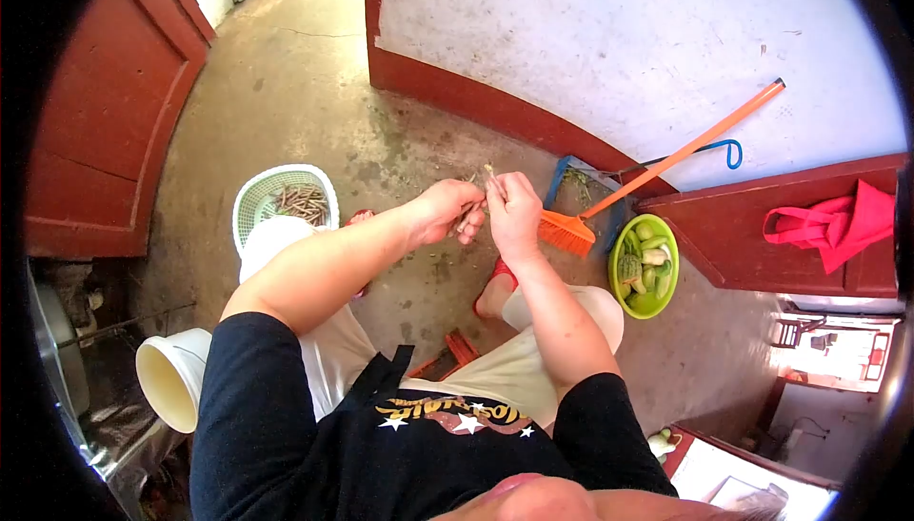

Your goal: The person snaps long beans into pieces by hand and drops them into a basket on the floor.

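My two hands meet in front of me, above the floor between my knees. The fingers of my left hand (446,211) are curled around thin brownish bean pods, mostly hidden by the palm. My right hand (515,218) pinches the end of a bean pod (489,171), whose pale tip shows above the fingertips. To the left, beside my knee, a white-and-green plastic basket (246,199) holds a pile of short brownish bean pieces (303,203).
An orange broom (568,233) and a blue dustpan (562,178) with plant scraps lean by the wall on the right. Near them sits a lime-green basin (649,309) of green vegetables. A white bucket (171,383) stands at left. A pink bag (843,226) hangs at right.
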Available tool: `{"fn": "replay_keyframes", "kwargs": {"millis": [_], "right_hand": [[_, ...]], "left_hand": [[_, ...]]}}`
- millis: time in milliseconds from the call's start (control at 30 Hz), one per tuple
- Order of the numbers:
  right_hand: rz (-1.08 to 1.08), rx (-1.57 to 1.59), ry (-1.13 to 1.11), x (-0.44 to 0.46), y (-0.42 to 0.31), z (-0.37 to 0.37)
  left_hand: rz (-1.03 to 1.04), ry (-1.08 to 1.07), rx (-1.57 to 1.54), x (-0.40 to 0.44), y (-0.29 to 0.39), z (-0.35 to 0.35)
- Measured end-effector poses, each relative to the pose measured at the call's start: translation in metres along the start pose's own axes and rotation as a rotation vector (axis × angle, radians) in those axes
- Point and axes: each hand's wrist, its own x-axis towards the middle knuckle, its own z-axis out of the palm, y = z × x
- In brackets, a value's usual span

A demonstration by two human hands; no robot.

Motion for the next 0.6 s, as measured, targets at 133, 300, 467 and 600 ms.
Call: {"fn": "replay_keyframes", "kwargs": {"millis": [133,300,467,600], "right_hand": [[-0.016,-0.032,0.029,0.004,0.005,0.0],[-0.086,-0.178,0.07,0.009,0.016,-0.004],[-0.172,-0.249,0.07,0.007,0.008,-0.01],[-0.253,-0.339,0.045,0.003,0.01,-0.007]], "left_hand": [[0.088,0.016,0.067,0.003,0.004,0.001],[0.299,0.213,0.413,-0.003,0.012,-0.003],[0.255,0.321,0.237,-0.009,0.035,-0.013],[0.403,0.122,0.3,-0.015,0.039,-0.009]]}}
